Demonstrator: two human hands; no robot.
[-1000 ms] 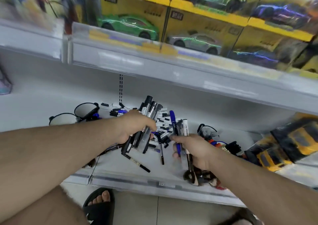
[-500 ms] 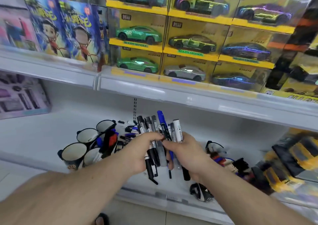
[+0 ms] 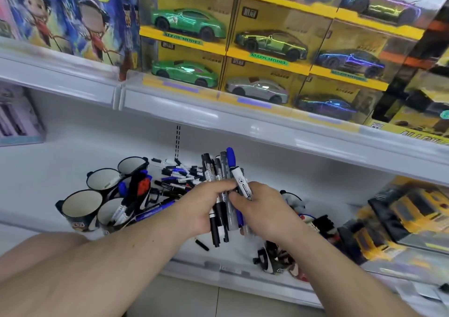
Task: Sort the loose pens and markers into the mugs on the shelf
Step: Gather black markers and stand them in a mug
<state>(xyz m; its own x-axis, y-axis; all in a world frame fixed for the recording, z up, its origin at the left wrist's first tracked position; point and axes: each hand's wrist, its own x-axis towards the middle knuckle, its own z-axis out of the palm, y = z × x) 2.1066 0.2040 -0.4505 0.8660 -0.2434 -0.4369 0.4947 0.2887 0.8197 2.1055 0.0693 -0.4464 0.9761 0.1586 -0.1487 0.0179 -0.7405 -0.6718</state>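
Sorting step: my left hand [image 3: 204,210] grips marker bundle [image 3: 220,183]; my right hand [image 3: 257,210] pinches one marker [image 3: 241,183]. Next: carry to mugs [image 3: 82,207] at shelf [image 3: 60,161] left end.

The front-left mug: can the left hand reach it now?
Probably not at once. The left hand grips a bundle of markers, so it is occupied, though nothing blocks the path to the mug.

"ALLOY MODEL" on green labels [image 3: 268,58] of yellow toy-car boxes [image 3: 279,23]; "Marker" on a held marker [image 3: 218,171].
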